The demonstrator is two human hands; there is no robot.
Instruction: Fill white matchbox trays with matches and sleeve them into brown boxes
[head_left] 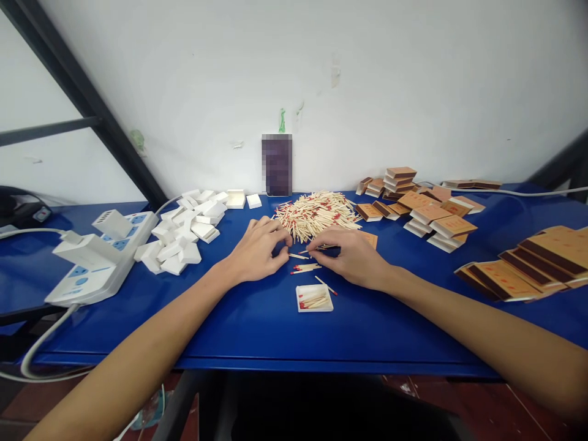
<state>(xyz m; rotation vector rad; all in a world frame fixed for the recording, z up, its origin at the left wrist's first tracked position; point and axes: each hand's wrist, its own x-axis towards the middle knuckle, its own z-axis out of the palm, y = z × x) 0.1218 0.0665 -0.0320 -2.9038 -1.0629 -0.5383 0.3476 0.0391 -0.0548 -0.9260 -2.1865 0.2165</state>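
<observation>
In front of the large heap of red-tipped matchsticks (321,214), my left hand (261,250) has its thumb and forefinger pinched at the end of a matchstick (298,256). My right hand (351,256) is closed, its fingertips pinching a matchstick whose red head (302,252) points toward the left hand. A few more sticks show under its fingers. Just below the hands lies a small row of matchsticks (305,268). Nearer to me, a white matchbox tray (315,309) holds several matchsticks, with one loose matchstick (326,285) beside it.
Empty white trays (184,226) lie piled at the left, beside a white power strip (124,245) with plugs and cables. Orange matchbox sleeves (422,208) are stacked at the right, with a larger row (533,263) nearer. A dark, blurred panel (277,165) leans on the wall.
</observation>
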